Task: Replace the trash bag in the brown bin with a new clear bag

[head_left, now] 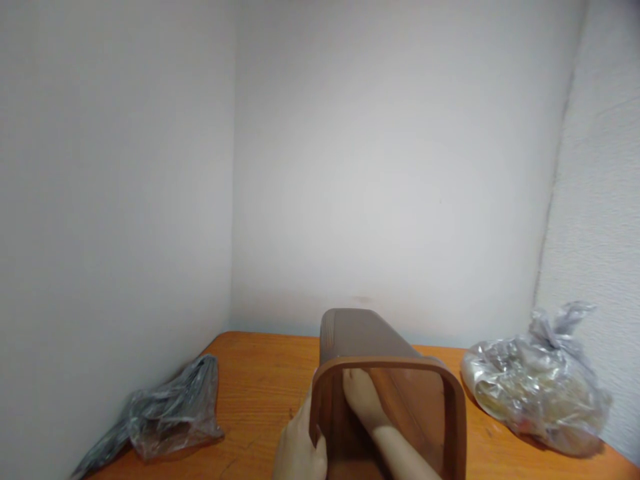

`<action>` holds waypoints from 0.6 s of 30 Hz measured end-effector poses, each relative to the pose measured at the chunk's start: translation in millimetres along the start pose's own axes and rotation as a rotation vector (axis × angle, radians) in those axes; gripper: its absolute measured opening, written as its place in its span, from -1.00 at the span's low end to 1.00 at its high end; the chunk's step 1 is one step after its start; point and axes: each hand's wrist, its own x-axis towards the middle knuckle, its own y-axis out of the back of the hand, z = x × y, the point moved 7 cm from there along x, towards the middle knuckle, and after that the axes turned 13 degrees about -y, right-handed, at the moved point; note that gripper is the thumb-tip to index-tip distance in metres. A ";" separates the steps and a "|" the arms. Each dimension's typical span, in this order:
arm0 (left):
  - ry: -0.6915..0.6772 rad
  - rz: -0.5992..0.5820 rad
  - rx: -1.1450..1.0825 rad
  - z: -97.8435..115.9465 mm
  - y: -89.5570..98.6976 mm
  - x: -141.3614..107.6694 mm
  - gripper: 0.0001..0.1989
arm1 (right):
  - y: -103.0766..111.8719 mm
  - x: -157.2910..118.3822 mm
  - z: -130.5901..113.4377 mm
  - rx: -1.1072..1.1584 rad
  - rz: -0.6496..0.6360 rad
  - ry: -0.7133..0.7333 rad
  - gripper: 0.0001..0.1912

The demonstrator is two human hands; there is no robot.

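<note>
A brown plastic bin [455, 427] is tipped on its side above the wooden table, its rimmed mouth facing me. At the left edge of the rim, my left hand [300, 443] grips the bin, with the thumb just inside the mouth. My right hand [361, 395] reaches deep into the bin, near its inner left wall. The fingertips of my right hand are hard to make out, and I cannot tell whether they hold anything.
An orange-brown wooden table [260, 387] stands against white walls. Crumpled clear plastic bags [175, 413] lie at its left edge. On the right sits a knotted transparent bag [540, 383] with unclear contents.
</note>
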 end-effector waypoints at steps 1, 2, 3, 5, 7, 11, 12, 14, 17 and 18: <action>0.007 -0.004 -0.001 -0.3 0.1 0.4 -0.57 | 2.4 1.1 4.1 -0.012 0.014 -0.011 -0.70; 0.013 -0.009 -0.003 -0.2 0.3 0.7 -0.57 | 4.1 1.9 7.7 -0.028 0.024 -0.021 -0.69; 0.016 -0.013 -0.003 0.3 0.5 0.7 -0.57 | 4.8 2.4 10.9 -0.045 0.030 -0.030 -0.68; 0.018 -0.014 0.006 1.1 1.1 0.1 -0.54 | 3.6 2.0 15.0 -0.070 0.031 -0.036 -0.65; 0.021 -0.014 0.021 0.3 0.9 -1.2 -0.49 | -1.0 -0.2 16.8 -0.091 0.013 -0.028 -0.64; 0.024 -0.014 0.027 -4.0 -1.2 -3.5 -0.45 | -11.1 -8.7 17.8 -0.123 -0.040 0.003 -0.54; 0.023 -0.011 0.023 -4.5 -1.4 -3.6 -0.47 | -12.3 -12.0 18.0 -0.130 -0.052 0.010 -0.51; 0.028 -0.001 0.018 -4.4 -1.1 -3.5 -0.54 | -12.3 -21.8 17.4 -0.141 -0.072 0.029 -0.48; 0.031 0.005 0.002 -2.1 -0.2 -3.0 -0.60 | -7.2 -47.7 14.9 -0.150 -0.105 0.085 -0.45; 0.033 0.009 0.000 -1.3 0.3 -2.9 -0.61 | -4.9 -59.6 14.3 -0.149 -0.117 0.114 -0.43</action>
